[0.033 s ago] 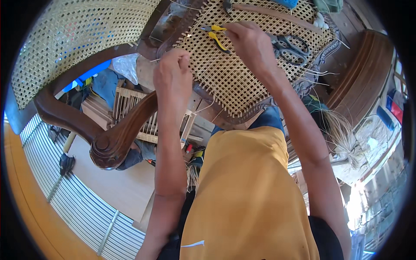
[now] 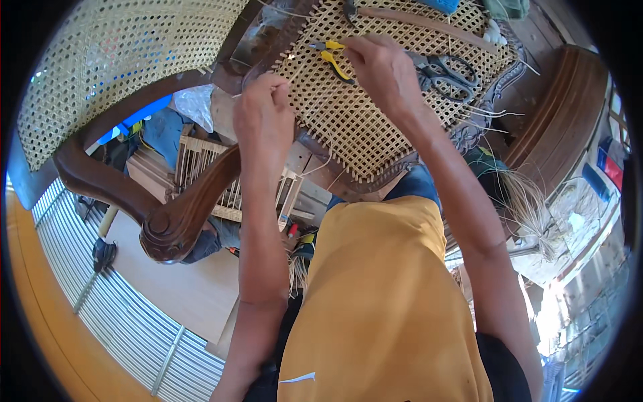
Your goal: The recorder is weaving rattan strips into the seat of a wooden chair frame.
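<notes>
A woven cane panel in a carved dark wooden frame lies before me, with loose strands along its edges. My left hand is closed in a pinch at its left edge, apparently on a thin cane strand. My right hand is closed over the panel, fingertips beside yellow-handled pliers; what they pinch is too small to make out. Dark scissors lie under and right of that hand. A wooden-handled hammer and a blue object rest at the far edge.
A cane backrest and curved wooden arm stand at left. Below are a slatted wooden piece and corrugated sheeting. A curved wooden piece and a strand bundle are at right.
Both my hands have shifted very slightly left. Their closed grips look the same, and nothing else has visibly moved.
</notes>
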`<state>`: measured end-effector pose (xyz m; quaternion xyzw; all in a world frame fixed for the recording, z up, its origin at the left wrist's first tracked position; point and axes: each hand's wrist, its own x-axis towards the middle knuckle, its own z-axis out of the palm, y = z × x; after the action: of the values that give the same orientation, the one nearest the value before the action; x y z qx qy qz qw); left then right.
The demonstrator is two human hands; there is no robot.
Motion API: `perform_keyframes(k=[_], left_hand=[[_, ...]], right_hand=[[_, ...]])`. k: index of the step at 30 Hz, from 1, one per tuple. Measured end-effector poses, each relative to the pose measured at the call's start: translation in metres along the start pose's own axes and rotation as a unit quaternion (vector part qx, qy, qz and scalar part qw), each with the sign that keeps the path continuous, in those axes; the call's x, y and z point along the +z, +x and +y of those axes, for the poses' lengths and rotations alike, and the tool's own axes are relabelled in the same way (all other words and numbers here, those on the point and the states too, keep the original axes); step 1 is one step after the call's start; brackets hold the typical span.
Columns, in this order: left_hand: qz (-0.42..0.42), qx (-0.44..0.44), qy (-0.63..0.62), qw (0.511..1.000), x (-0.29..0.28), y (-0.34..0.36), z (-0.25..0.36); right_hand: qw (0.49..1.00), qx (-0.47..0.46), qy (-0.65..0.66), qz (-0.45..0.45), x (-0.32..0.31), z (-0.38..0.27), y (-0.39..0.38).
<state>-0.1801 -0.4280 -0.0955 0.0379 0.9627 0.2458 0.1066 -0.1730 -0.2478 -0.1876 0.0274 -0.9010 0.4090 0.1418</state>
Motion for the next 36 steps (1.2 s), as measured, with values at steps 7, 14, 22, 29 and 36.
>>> perform_keyframes(k=[7,14,22,29,36], left_hand=[[-0.035,-0.062,-0.021,0.997,0.011,0.012,-0.021],[-0.061,0.001,0.036,0.997,0.049,0.014,-0.046],[-0.088,0.028,0.068,0.993,0.033,0.024,-0.037],[-0.154,0.121,0.194,0.961,0.058,0.026,-0.046],[-0.139,0.079,0.18,0.971,0.055,0.017,-0.057]], right_hand=[[0.983,0.163,-0.072,0.039,-0.045,0.044,-0.047],[0.99,0.087,-0.105,0.046,-0.063,0.065,-0.047],[0.981,0.033,-0.151,-0.118,-0.015,0.033,-0.052],[0.969,0.203,0.094,-0.109,-0.02,-0.007,-0.103],[0.939,0.279,0.088,-0.182,0.034,-0.031,-0.114]])
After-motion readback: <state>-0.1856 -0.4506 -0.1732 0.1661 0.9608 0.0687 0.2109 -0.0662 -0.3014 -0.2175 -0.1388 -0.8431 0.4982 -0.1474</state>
